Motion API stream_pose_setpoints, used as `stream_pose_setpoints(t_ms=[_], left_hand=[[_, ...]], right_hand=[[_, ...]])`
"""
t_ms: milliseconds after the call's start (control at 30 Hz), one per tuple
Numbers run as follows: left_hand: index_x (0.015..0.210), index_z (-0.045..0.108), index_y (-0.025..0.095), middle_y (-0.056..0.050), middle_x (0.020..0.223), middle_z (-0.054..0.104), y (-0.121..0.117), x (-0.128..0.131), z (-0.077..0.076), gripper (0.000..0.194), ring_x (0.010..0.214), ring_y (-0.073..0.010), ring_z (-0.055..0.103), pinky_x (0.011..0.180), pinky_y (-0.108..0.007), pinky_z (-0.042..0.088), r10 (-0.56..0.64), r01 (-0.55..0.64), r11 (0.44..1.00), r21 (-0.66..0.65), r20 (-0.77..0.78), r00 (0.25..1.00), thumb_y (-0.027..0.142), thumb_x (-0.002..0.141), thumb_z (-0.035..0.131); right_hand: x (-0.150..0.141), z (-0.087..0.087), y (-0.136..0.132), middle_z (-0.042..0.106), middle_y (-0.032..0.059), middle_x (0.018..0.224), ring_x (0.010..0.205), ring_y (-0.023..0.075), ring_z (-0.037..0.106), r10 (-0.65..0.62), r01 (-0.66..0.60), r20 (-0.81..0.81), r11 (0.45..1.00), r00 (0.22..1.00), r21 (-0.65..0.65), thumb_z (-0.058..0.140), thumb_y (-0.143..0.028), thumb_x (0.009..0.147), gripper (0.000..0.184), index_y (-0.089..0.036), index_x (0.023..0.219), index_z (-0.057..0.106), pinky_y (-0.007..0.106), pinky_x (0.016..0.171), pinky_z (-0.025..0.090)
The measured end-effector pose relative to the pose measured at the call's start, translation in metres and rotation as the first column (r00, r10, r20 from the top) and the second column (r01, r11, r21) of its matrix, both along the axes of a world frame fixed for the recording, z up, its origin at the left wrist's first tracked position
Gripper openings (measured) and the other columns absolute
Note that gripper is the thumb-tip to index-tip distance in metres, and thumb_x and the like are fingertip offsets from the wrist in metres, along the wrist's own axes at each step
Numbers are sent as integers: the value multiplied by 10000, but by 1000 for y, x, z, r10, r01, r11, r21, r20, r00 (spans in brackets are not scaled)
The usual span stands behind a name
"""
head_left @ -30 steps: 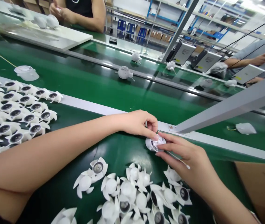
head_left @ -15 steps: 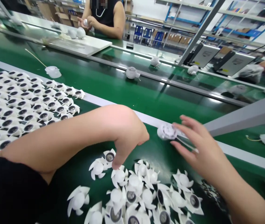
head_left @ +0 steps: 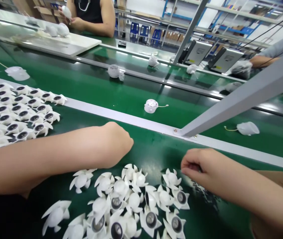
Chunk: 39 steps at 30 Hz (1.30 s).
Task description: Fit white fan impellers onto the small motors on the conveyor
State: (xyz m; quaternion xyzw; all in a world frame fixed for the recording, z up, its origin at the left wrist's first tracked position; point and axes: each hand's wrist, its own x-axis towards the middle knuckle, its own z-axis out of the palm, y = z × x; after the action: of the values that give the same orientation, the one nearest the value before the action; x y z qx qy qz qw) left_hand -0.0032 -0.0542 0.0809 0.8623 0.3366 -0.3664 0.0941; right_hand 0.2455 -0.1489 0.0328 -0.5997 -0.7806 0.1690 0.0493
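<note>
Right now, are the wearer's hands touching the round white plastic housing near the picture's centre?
No: the housing lies on the green surface, apart from the left hand and right hand.

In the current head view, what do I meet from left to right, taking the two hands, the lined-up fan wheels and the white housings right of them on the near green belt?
Lined-up fan wheels, left hand, corded white housing, right hand, white housing on its side.
</note>
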Motion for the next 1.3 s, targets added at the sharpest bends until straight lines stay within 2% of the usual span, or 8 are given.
stream_pose_setpoints(t_ms=[67,233,367,600,800,967,1167,1300], left_hand=[[917,715,179,-93,750,684,5,-2,-2,433,652,-265,627,587,-321,403,18,-19,999,28,49,999,-2,527,661],[938,692,207,-55,732,642,15,-15,-1,425,621,-231,585,588,-319,402,70,-70,998,-5,136,988,210,527,802],[963,697,227,-5,664,600,17,-20,1,589,623,-215,574,649,-317,411,130,-122,990,-68,137,982,153,400,849],[1057,652,257,-26,776,659,32,-23,-3,554,610,-180,553,589,-290,355,123,-114,992,-52,230,965,334,534,817],[1094,653,234,-48,853,679,24,-31,13,689,656,-209,589,592,-285,380,155,-156,988,-1,-27,987,283,441,867],[1033,667,221,-71,854,684,11,-48,10,679,669,-230,604,595,-282,381,195,-189,980,57,-106,975,219,383,860],[1004,614,229,-73,966,675,9,-74,0,516,677,-216,601,531,-285,327,260,-260,966,-7,-24,965,300,522,783],[953,600,236,-12,887,678,16,-81,-4,367,661,-173,574,555,-275,305,238,-228,970,-84,152,959,354,629,727]], right_hand=[[-16,5,-2,672,-28,776,599,122,612,13,-16,-21,989,1000,-148,671,-237,808,50,-273,789,700,222,504,464],[-45,4,-3,658,23,1057,899,212,654,-17,23,26,972,1000,-236,779,-228,731,380,-272,1096,682,310,758,531],[-44,-9,5,657,18,978,816,179,647,-69,74,33,975,997,-208,678,-184,822,230,-249,1043,683,294,687,509],[-41,-7,13,633,34,963,756,152,609,-10,10,-6,996,1000,91,573,-142,873,145,-206,941,684,285,661,473],[-52,8,-4,565,-13,589,535,129,516,86,-48,177,977,980,-208,592,-11,675,248,-217,538,619,256,491,319],[-60,5,-6,531,-9,528,505,118,517,203,-199,28,973,979,-119,604,-63,721,243,-220,539,641,244,471,329],[-66,9,-5,609,12,586,513,131,512,206,-131,287,956,935,-261,570,0,656,259,-206,513,634,256,447,256],[-70,1,-8,580,19,545,459,129,479,245,-196,296,963,923,-186,602,9,645,272,-201,473,589,259,440,250]])
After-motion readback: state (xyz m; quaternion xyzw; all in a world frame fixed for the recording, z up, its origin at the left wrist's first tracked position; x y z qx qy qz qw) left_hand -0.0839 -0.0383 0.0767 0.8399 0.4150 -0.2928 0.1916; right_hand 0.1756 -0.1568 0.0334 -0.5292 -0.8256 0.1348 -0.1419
